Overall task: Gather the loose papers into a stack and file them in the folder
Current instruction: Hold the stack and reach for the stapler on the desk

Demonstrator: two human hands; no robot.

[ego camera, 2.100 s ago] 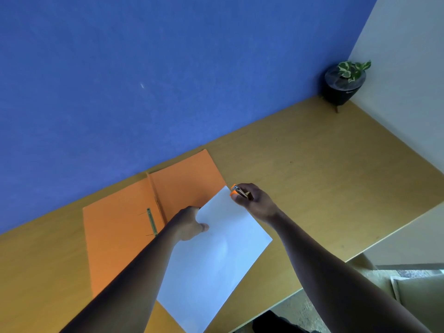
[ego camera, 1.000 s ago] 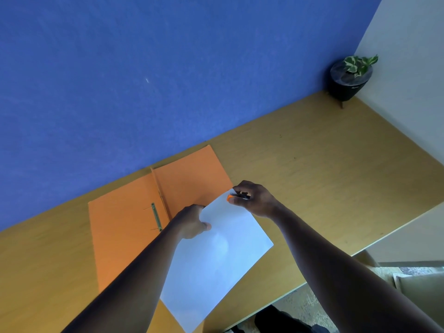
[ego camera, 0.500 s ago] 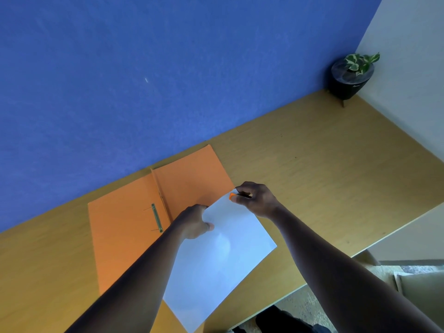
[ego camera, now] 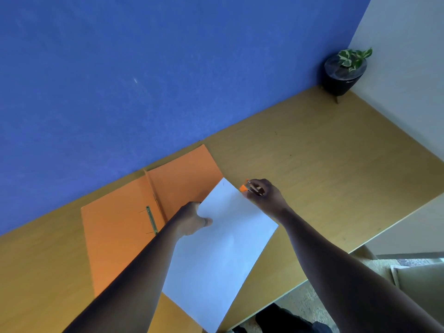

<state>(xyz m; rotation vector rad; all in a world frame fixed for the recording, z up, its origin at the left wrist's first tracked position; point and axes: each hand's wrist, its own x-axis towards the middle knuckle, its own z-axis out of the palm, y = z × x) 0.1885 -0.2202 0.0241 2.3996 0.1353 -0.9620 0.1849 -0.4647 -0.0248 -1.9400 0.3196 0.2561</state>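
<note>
Both hands work the papers (ego camera: pixel 219 246), which lie half on the open folder (ego camera: pixel 120 227): left hand (ego camera: pixel 192 219) pinches their edge, right hand (ego camera: pixel 263 195) grips a small orange tool (ego camera: pixel 243 187); steady the stack, corners flush, before fastening.

Home or office desk corner: wooden tabletop (ego camera: pixel 324 159) against a blue wall (ego camera: pixel 168 68), with an open orange folder (ego camera: pixel 115 227), white papers (ego camera: pixel 221 255) and a potted plant (ego camera: pixel 344 70).
</note>
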